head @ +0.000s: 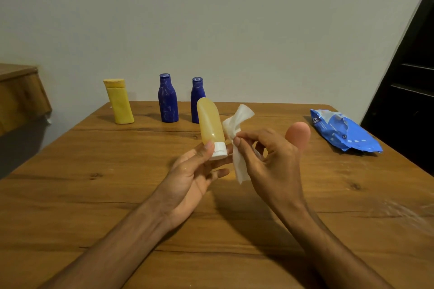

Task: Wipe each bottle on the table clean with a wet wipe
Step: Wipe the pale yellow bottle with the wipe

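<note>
Above the middle of the table (94, 195), the fingers (219, 172) and thumb of the left hand (192, 171) close on the ribbed white cap (219, 150) of a translucent amber bottle (210, 122). They hold it cap-down, so its smooth, rounded, tube-like body tilts up and away from the person. Just beside it, the right hand (270, 162) pinches a white wet wipe (237, 117) between its thumb and curled fingers (237, 141). The thin, crumpled cloth is bunched at the pinch, with one soft flap fanning up beside the bottle and another hanging below the hand. Whether the wipe touches the bottle is hard to tell. Behind the right hand rises a smooth, rounded pink shape (298, 134), perhaps the top of another bottle, though most of it is hidden. Farther right lies a crinkled, glossy blue wipe pack (340, 134), flat on the table. Near the far edge stand three more bottles, well apart from the hands: a matte yellow bottle (119, 103) with a wide flat cap, leaning slightly; a taller blue bottle (168, 101) with a narrow neck and pale scuff marks; and a second blue bottle (196, 96), partly hidden behind the amber one. The table is wood-grained brown with dark knots, set against a plain pale wall (234, 19).
</note>
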